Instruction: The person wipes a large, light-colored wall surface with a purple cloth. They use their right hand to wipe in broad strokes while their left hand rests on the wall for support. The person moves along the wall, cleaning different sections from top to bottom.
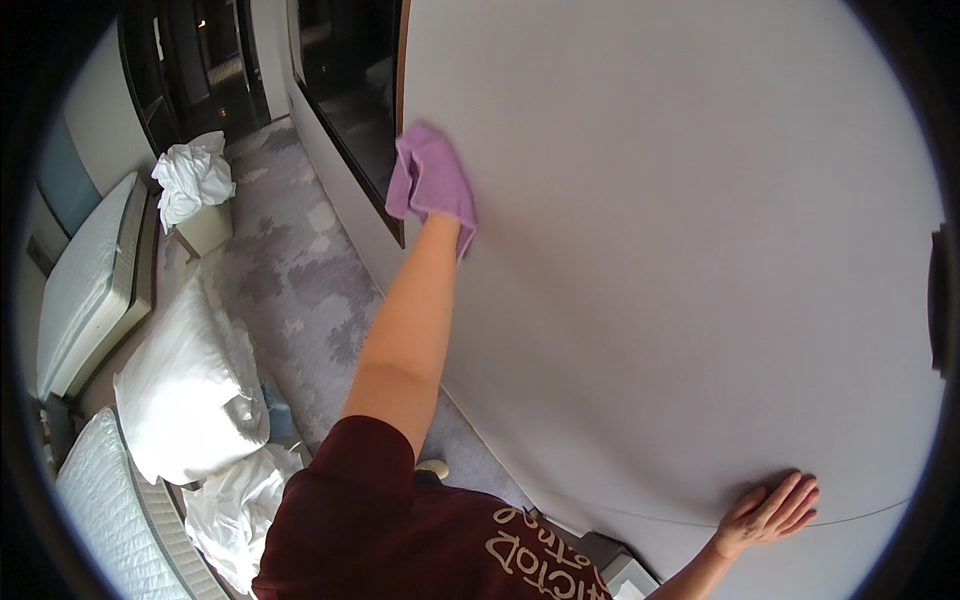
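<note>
A purple cloth [435, 172] covers my left hand [444, 219], which reaches out on a straight arm towards the upper left. The cloth lies at the pale wall [637, 225], against the lower corner of a dark framed glossy panel [352, 97]. Its folds hide my left fingers. At the lower right, my right hand [772, 511] rests flat on the wall with its fingers spread a little, holding nothing, near a thin dark line that crosses the wall.
Two bare mattresses [90, 277] stand at the left. A white pillow [195, 382] and crumpled white linen [240, 510] lie beside the nearer one. More linen [193, 176] tops a pale bin-like container [206, 229] on the patterned carpet [300, 277]. A dark object [939, 300] sits at the right rim.
</note>
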### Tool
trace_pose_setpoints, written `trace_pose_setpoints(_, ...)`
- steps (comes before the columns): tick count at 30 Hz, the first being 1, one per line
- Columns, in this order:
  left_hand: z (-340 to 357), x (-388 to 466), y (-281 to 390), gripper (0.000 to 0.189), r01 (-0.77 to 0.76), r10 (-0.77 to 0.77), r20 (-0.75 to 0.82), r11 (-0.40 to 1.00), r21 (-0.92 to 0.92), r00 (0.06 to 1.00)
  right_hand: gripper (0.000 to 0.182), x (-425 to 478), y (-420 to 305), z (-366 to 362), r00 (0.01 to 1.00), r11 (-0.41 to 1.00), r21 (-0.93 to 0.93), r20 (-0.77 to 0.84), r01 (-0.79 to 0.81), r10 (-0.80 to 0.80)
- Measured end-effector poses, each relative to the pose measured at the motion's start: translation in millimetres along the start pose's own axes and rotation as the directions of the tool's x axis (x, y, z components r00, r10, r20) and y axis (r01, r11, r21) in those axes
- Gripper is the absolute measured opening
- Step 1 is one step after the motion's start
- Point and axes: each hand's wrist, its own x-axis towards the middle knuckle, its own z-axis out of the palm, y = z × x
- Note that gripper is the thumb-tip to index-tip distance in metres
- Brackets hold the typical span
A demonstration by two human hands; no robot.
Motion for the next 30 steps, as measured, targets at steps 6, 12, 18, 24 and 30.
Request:
trace_pose_setpoints(6, -30.9, -105.0, -115.2, 0.044, 0.222, -0.215, -0.137, 0.975, 0.033, 0.967, 0.042, -0.5, 0.4, 0.6, 1.0, 1.0, -0.002, 0.007, -0.007, 0.007)
trace_pose_setpoints(12, 3.2, -255.1, -74.5, 0.043, 0.107, -0.108, -0.001, 0.975, 0.193, 0.994, 0.042, 0.8, -0.7, 0.7, 1.0, 1.0, 0.009, 0.002, 0.0, 0.0)
trace_pose_setpoints(18, 42.4, -268.4, 59.6, 0.042, -0.654, 0.537, 0.5, 0.753, 0.08, 0.68, 0.042, -2.6, 1.5, 0.0, 1.0, 1.0, 0.024, 0.019, -0.003, 0.003)
trace_pose_setpoints(24, 59.1, -192.6, 116.1, 0.041, -0.58, 0.517, 0.591, 0.809, -0.099, 0.62, 0.042, -10.8, 7.2, 0.3, 1.0, 0.999, 0.035, 0.027, -0.011, 0.01)
trace_pose_setpoints(30, 47.5, -102.6, 20.8, 0.041, -0.305, 0.278, 0.259, 0.95, 0.068, 0.925, 0.042, -7.4, 6.7, -2.8, 0.999, 1.0, 0.01, 0.03, -0.016, 0.015)
